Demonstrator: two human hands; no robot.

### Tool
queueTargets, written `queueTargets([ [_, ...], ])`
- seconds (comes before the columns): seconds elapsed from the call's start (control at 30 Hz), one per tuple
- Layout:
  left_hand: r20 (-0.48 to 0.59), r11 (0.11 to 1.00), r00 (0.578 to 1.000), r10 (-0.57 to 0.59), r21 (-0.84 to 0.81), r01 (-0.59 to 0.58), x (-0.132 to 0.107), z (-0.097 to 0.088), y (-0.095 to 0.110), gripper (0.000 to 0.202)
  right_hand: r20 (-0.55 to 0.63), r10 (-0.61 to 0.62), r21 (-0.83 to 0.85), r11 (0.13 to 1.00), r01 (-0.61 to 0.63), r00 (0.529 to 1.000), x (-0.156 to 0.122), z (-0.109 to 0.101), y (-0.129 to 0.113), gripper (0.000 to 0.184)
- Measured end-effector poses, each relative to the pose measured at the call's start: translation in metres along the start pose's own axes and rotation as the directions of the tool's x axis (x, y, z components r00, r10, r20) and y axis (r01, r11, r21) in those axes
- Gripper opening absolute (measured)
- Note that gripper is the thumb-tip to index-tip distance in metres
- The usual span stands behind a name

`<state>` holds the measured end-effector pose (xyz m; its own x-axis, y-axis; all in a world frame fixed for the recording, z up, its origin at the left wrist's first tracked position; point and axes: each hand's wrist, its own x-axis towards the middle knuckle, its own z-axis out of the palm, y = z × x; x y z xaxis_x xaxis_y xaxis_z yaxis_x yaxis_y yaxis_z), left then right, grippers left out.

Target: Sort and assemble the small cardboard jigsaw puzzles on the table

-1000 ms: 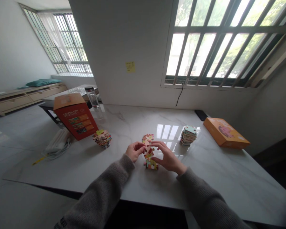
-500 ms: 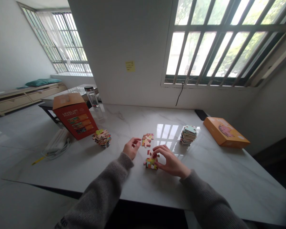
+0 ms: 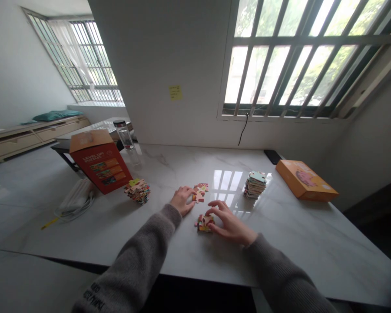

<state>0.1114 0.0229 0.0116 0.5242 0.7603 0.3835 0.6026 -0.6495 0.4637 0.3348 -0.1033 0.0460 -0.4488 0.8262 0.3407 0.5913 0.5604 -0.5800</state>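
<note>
My left hand (image 3: 183, 201) rests at the left edge of the farther puzzle pieces (image 3: 202, 191), its thumb and fingers closed around that edge. These pieces lie flat and look joined. Nearer to me is a small pile of puzzle pieces (image 3: 202, 226), printed in green, red and pink. Over its right side curves my right hand (image 3: 227, 222), with thumb and index finger around a pinkish piece (image 3: 209, 220) at the top; the other fingers are spread. Whether this piece touches the ones under it I cannot tell.
A stack of puzzle pieces (image 3: 138, 191) stands at left, another stack (image 3: 255, 185) at right. Behind the left one is a red puzzle box (image 3: 101, 163), near a glass bottle (image 3: 124, 135) and a white power strip (image 3: 76, 194). An orange box (image 3: 306, 180) and a black phone (image 3: 273, 157) lie at right.
My left hand has moved right and closed on the edge of the farther pieces. My right hand has lowered its piece onto or close above the near pile. The view has shifted slightly.
</note>
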Motion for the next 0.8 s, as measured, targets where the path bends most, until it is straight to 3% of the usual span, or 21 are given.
queueTargets([
  [0.17,0.057,1.0,0.998,0.019,0.022,-0.02,0.007,0.003,0.001,0.013,-0.164,-0.003,0.03,1.0,0.008,0.986,0.004,-0.001,0.005,0.026],
  [0.47,0.067,0.997,0.995,0.072,0.012,-0.073,0.007,0.004,-0.008,0.013,-0.224,0.061,0.055,0.997,-0.049,0.973,0.015,0.01,0.029,0.026],
  [0.67,-0.066,0.989,0.988,0.14,0.059,-0.136,0.006,-0.002,0.004,0.021,-0.293,0.318,0.264,0.933,-0.244,0.902,0.03,0.015,0.049,0.027],
  [0.8,-0.192,0.981,0.962,0.193,0.054,-0.186,0.001,0.0,0.028,0.025,-0.23,0.361,0.492,0.844,-0.212,0.904,0.035,0.014,0.043,0.036],
])
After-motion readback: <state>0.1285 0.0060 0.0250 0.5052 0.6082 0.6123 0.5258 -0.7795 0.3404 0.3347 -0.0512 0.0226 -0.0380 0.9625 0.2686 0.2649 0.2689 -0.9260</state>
